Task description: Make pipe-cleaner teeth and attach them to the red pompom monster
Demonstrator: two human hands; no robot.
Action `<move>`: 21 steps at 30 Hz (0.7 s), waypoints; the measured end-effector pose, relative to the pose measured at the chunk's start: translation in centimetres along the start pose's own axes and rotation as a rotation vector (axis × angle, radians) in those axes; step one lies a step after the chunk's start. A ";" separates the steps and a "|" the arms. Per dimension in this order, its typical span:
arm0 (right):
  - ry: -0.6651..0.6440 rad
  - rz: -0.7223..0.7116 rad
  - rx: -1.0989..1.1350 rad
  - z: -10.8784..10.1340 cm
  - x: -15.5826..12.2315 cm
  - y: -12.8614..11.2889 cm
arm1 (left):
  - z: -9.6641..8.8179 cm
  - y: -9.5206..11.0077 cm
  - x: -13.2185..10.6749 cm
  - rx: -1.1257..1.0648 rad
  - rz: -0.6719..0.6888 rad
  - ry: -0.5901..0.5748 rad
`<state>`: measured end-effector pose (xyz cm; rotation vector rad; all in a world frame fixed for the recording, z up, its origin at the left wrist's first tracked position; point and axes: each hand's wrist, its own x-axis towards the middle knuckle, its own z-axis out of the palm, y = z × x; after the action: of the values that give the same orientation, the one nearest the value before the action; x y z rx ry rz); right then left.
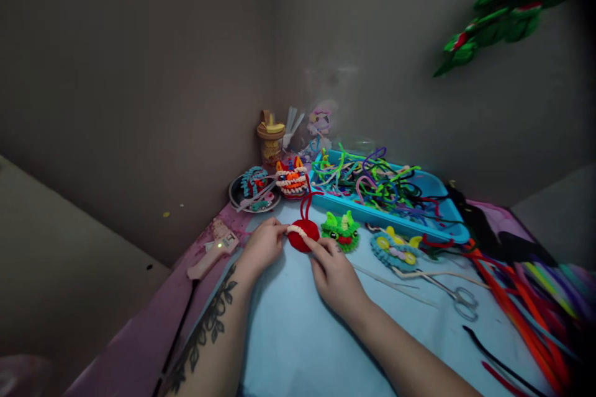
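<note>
A red pipe-cleaner ball (303,237) with a white fuzzy strip across its top and red stems sticking up lies on the light blue mat (298,335). My left hand (261,247) pinches its left side, at the end of the white strip. My right hand (334,274) holds its right side with the fingers curled. A green pipe-cleaner figure (342,231) sits just right of the ball.
A blue tray (433,189) of tangled pipe cleaners stands behind. A blue-and-yellow figure (395,249), scissors (459,298) and loose pipe cleaners (526,310) lie at right. A glue gun (215,249), a round dish (254,193), an orange figure (292,177) and a jar (270,139) are at left.
</note>
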<state>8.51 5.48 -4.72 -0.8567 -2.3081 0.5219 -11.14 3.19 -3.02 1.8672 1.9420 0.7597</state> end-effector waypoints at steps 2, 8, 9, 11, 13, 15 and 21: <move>0.001 0.014 0.015 -0.1 0.1 -0.1 | 0.0 0.1 -0.1 0.007 0.011 0.025; -0.001 0.037 0.076 -0.1 0.2 -0.1 | -0.2 1.2 -0.3 0.000 0.138 0.091; 0.001 0.035 0.090 0.0 0.2 -0.1 | -0.2 1.4 -0.2 -0.022 0.172 0.087; 0.009 0.029 0.124 0.1 0.2 -0.1 | 0.0 1.7 -0.1 -0.110 0.204 0.096; 0.027 0.024 0.167 0.1 0.2 -0.1 | 0.2 1.8 0.0 -0.159 0.202 0.119; 0.068 0.039 0.223 0.0 0.2 -0.1 | 0.3 1.8 0.2 -0.181 0.195 0.149; 0.198 0.260 0.451 -1.1 0.7 -0.4 | -0.3 2.7 -0.1 -0.351 0.142 0.190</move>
<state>8.62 5.88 -3.42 -0.9352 -1.8066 0.9787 -9.07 3.04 -1.19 1.7801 1.6555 1.2724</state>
